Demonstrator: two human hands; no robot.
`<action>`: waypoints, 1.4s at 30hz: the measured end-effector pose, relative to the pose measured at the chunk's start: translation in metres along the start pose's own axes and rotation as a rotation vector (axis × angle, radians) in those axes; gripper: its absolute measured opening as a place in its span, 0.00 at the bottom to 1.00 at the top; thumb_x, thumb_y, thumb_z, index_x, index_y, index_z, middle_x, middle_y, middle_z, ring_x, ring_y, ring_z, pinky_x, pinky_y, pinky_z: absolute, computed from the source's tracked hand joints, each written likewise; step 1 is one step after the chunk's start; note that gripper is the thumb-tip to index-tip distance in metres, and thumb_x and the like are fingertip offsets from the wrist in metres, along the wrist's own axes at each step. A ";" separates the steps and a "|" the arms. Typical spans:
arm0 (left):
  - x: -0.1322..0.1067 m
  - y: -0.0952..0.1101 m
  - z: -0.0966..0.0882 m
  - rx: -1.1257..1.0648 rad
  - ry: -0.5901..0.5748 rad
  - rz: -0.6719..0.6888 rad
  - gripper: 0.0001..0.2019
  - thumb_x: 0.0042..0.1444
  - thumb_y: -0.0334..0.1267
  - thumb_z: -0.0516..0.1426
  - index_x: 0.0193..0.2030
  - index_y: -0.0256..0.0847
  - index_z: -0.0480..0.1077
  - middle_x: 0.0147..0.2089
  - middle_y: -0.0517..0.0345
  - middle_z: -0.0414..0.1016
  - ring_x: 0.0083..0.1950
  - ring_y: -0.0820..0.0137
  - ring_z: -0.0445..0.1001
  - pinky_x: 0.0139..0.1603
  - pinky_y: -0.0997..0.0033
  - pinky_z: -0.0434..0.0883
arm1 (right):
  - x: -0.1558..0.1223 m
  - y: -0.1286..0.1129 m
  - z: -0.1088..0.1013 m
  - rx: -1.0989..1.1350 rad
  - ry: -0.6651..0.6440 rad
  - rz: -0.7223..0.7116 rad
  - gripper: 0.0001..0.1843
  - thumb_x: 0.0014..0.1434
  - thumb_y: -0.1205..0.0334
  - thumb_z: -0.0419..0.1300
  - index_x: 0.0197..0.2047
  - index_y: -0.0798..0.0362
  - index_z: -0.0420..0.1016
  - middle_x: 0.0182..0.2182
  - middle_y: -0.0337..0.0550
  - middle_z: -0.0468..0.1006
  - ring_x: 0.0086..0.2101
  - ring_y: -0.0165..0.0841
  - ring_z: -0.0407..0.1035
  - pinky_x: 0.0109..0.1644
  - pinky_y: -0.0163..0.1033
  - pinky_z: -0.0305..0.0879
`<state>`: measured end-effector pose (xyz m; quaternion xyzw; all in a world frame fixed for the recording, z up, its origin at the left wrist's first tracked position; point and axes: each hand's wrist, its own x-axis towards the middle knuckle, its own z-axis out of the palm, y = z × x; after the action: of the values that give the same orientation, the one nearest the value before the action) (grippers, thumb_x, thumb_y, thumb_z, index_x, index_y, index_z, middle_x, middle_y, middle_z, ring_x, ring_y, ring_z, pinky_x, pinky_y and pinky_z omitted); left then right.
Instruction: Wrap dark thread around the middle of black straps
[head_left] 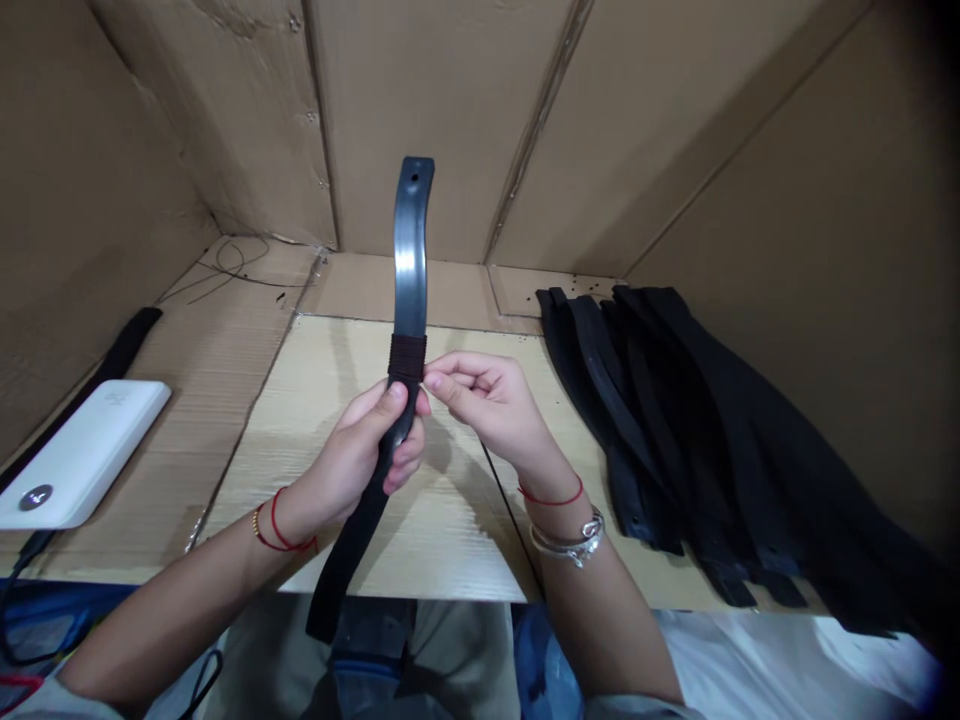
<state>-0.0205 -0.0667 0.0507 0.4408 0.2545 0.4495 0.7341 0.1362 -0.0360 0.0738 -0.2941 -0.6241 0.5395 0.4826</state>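
A long, curved dark strip (pixel 411 260) stands upright over the middle of the bench, with a small hole near its top end. My left hand (pixel 367 450) is wrapped round its lower half, thumb up against the front. A band of dark brown thread (pixel 407 355) is wound round the strip just above that thumb. My right hand (pixel 487 400) is pinched at the right edge of the band, fingers curled together on the thread. A thin dark thread (pixel 510 515) runs down from my right hand across the board towards me.
A stack of several similar black strips (pixel 675 420) lies on the right of the bench. A white power bank (pixel 82 450) with a cable sits at the left, beside a black strap (pixel 124 345). Cardboard walls (pixel 465 110) enclose the back and sides. Loose thread (pixel 232 265) lies at the back left.
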 end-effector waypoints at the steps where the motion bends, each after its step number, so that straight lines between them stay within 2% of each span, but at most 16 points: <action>1: -0.001 0.001 0.000 -0.003 0.002 -0.007 0.14 0.69 0.48 0.47 0.39 0.40 0.64 0.19 0.70 0.59 0.15 0.81 0.56 0.14 0.85 0.56 | 0.000 0.000 -0.001 -0.018 0.010 -0.007 0.12 0.58 0.57 0.67 0.29 0.57 0.77 0.21 0.35 0.73 0.20 0.21 0.57 0.23 0.30 0.52; 9: -0.004 0.004 0.002 0.047 0.028 -0.002 0.14 0.69 0.48 0.47 0.41 0.40 0.64 0.20 0.68 0.61 0.17 0.81 0.59 0.16 0.85 0.59 | -0.003 0.001 -0.001 -0.074 0.103 -0.032 0.12 0.55 0.57 0.68 0.28 0.56 0.78 0.25 0.41 0.79 0.25 0.25 0.67 0.28 0.31 0.60; 11: -0.005 0.004 0.003 0.056 0.030 -0.001 0.14 0.69 0.49 0.48 0.41 0.40 0.64 0.21 0.68 0.62 0.17 0.81 0.60 0.16 0.85 0.59 | -0.003 0.000 0.000 -0.076 0.109 -0.029 0.10 0.56 0.58 0.68 0.28 0.56 0.78 0.24 0.40 0.78 0.24 0.24 0.65 0.26 0.31 0.58; 16: -0.004 0.007 0.000 0.034 0.002 -0.011 0.14 0.68 0.49 0.48 0.41 0.40 0.64 0.20 0.68 0.62 0.17 0.81 0.60 0.16 0.86 0.60 | -0.002 -0.001 0.002 -0.041 0.126 -0.001 0.10 0.56 0.58 0.68 0.28 0.57 0.78 0.19 0.35 0.72 0.19 0.21 0.54 0.21 0.30 0.50; 18: -0.003 0.007 -0.002 -0.002 -0.035 -0.015 0.14 0.68 0.49 0.49 0.40 0.40 0.64 0.20 0.68 0.62 0.17 0.81 0.60 0.16 0.86 0.60 | -0.001 0.001 0.001 0.009 0.113 0.024 0.11 0.54 0.57 0.69 0.29 0.57 0.78 0.19 0.35 0.71 0.18 0.21 0.52 0.20 0.30 0.48; 21: -0.004 0.007 -0.003 -0.086 -0.130 -0.005 0.14 0.69 0.48 0.48 0.39 0.40 0.65 0.18 0.68 0.62 0.15 0.80 0.59 0.14 0.86 0.60 | -0.001 0.005 0.001 0.100 0.074 0.063 0.11 0.53 0.57 0.70 0.36 0.56 0.79 0.19 0.34 0.72 0.17 0.20 0.48 0.19 0.30 0.44; 25: -0.007 0.003 -0.002 -0.253 -0.229 -0.021 0.16 0.69 0.47 0.47 0.38 0.40 0.68 0.15 0.68 0.59 0.11 0.80 0.55 0.11 0.86 0.59 | -0.002 0.008 0.003 0.211 -0.065 0.134 0.17 0.57 0.55 0.67 0.45 0.57 0.79 0.19 0.35 0.74 0.16 0.19 0.42 0.18 0.31 0.37; 31: -0.010 -0.003 -0.004 -0.554 -0.400 -0.165 0.16 0.67 0.48 0.49 0.37 0.42 0.72 0.12 0.71 0.51 0.08 0.81 0.45 0.07 0.86 0.56 | -0.006 0.003 0.012 0.348 -0.169 0.226 0.18 0.58 0.55 0.65 0.47 0.58 0.80 0.22 0.38 0.76 0.17 0.19 0.40 0.19 0.31 0.33; 34: -0.008 -0.004 -0.006 -0.647 -0.493 -0.246 0.17 0.67 0.48 0.48 0.37 0.43 0.73 0.11 0.71 0.49 0.07 0.80 0.44 0.05 0.86 0.53 | -0.008 0.001 0.012 0.337 -0.164 0.220 0.17 0.58 0.54 0.66 0.45 0.59 0.80 0.22 0.41 0.78 0.16 0.19 0.43 0.18 0.30 0.35; 37: -0.007 -0.003 -0.005 -0.655 -0.521 -0.297 0.17 0.67 0.50 0.49 0.37 0.43 0.73 0.12 0.70 0.51 0.08 0.81 0.45 0.06 0.86 0.55 | -0.010 0.000 0.012 0.314 -0.128 0.223 0.19 0.55 0.53 0.68 0.42 0.59 0.80 0.20 0.41 0.78 0.16 0.20 0.54 0.18 0.27 0.41; 40: -0.007 -0.002 0.000 -0.563 -0.499 -0.302 0.19 0.66 0.53 0.50 0.34 0.41 0.71 0.17 0.65 0.61 0.12 0.78 0.57 0.10 0.84 0.61 | -0.011 -0.001 0.013 0.330 -0.096 0.243 0.18 0.53 0.52 0.70 0.40 0.58 0.79 0.19 0.39 0.77 0.18 0.26 0.68 0.20 0.27 0.57; 42: -0.007 -0.001 0.003 -0.467 -0.475 -0.287 0.22 0.65 0.56 0.50 0.33 0.39 0.69 0.22 0.59 0.69 0.18 0.74 0.69 0.16 0.80 0.68 | -0.011 -0.001 0.014 0.338 -0.055 0.249 0.18 0.51 0.51 0.71 0.37 0.57 0.78 0.19 0.38 0.77 0.19 0.27 0.70 0.22 0.29 0.63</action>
<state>-0.0207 -0.0743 0.0513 0.3131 0.0267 0.2731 0.9092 0.1277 -0.0518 0.0721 -0.2691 -0.4966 0.6997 0.4374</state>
